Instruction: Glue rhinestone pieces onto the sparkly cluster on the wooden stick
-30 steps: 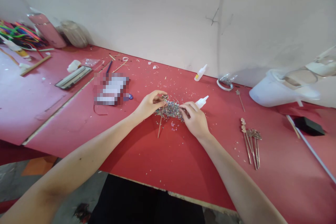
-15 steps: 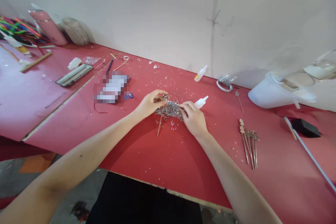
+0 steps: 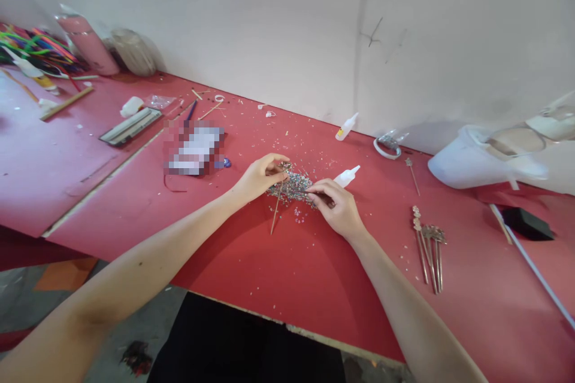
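My left hand (image 3: 263,176) is closed around the decorated top of a thin hair stick (image 3: 276,210), whose shaft slants down toward the table's front. Just below the fingers lies a heap of small glittering rhinestones (image 3: 296,184) on the red table. At the heap's right side my right hand (image 3: 335,203) pinches a thin dark tool, its tip pointing left over the stones; its exact kind is too small to tell. Behind that hand a white glue bottle (image 3: 348,175) lies on its side.
Several decorated hair sticks (image 3: 433,257) lie to the right, near a white bucket (image 3: 462,158) and a black block (image 3: 527,223). Another glue bottle (image 3: 347,127) is by the wall. Leftward are a blurred-out flat object (image 3: 195,151), a metal-coloured case (image 3: 130,127) and a pink flask (image 3: 87,45).
My right hand has turned and drawn slightly toward me, with the dark tool showing more over the stones. My left hand keeps its hold on the hair stick. The view has shifted a little.
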Tool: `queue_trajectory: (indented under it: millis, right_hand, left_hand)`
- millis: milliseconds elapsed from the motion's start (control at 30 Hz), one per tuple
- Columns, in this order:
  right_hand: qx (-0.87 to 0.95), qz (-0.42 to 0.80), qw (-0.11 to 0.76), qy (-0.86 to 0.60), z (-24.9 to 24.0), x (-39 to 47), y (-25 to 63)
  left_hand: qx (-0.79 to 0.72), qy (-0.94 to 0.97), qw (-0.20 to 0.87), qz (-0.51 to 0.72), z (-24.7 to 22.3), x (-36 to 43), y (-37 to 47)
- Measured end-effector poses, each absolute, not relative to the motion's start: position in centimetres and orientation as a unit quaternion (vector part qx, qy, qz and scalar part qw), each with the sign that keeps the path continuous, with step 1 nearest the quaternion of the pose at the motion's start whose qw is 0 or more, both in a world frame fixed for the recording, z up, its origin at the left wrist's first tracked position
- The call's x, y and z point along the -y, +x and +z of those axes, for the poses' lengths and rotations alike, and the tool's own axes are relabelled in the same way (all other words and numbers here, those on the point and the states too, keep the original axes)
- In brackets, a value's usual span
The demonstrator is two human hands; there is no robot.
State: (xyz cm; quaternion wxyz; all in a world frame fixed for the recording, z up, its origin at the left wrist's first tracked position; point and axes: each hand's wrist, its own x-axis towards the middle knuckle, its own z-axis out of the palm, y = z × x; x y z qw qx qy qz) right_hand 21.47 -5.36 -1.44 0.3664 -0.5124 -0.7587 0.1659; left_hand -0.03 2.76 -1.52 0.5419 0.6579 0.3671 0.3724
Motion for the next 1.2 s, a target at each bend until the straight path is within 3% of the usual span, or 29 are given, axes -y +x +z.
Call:
queue_trajectory:
  millis: [333,533,867,1200]
  right_hand:
    - [0.796,0.272,0.299,-0.451,-0.8,5.6,24.1]
    - [0.8,0.277,0.289,-0.446,-0.5,5.6,24.2]
    - [0.776,0.236,0.35,-0.469,-0.7,5.8,24.0]
    - [0.799,0.275,0.299,-0.443,-0.1,5.7,24.6]
  left_hand:
    - [-0.376,0.655,0.542,0.367,-0.9,-2.5,0.0]
    - [-0.372,0.663,0.535,0.368,-1.1,-2.6,0.0]
    - [-0.379,0.657,0.539,0.366,-0.9,-2.5,0.0]
    - [-0.387,0.661,0.53,0.364,-0.7,-2.5,-0.1]
